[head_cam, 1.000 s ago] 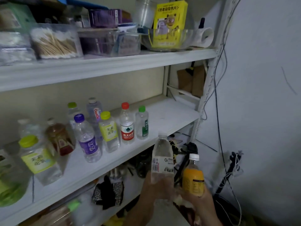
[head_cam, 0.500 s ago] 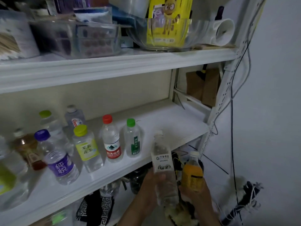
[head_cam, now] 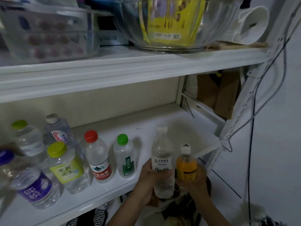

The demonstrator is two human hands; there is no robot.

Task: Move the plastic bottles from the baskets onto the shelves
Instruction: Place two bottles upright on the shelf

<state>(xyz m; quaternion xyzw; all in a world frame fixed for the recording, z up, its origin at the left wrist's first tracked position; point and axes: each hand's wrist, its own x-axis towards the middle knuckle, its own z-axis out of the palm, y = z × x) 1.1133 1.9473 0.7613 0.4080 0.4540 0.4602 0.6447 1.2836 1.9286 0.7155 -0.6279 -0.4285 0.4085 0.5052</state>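
My left hand (head_cam: 149, 180) grips a clear bottle with a white cap (head_cam: 162, 162) by its lower half, upright, at the front edge of the white middle shelf (head_cam: 162, 128). Right beside it, my right hand (head_cam: 197, 181) holds a small orange bottle with a white cap (head_cam: 186, 167). Several bottles stand on the shelf to the left: a green-capped one (head_cam: 124, 156), a red-capped one (head_cam: 98, 158), a yellow-green-capped tea bottle (head_cam: 65, 167), a purple-labelled one (head_cam: 35, 188). No basket is in view.
The upper shelf (head_cam: 130, 67) carries a glass bowl (head_cam: 171, 25) with a yellow packet, clear storage boxes (head_cam: 48, 30) and a paper roll (head_cam: 252, 23). Cardboard (head_cam: 218, 93) leans behind the shelf's right end. Cables (head_cam: 250, 144) hang along the perforated post; dark clutter lies below.
Both hands have risen with their bottles toward the shelf's front edge. The view has closed in on the shelf and shifted right.
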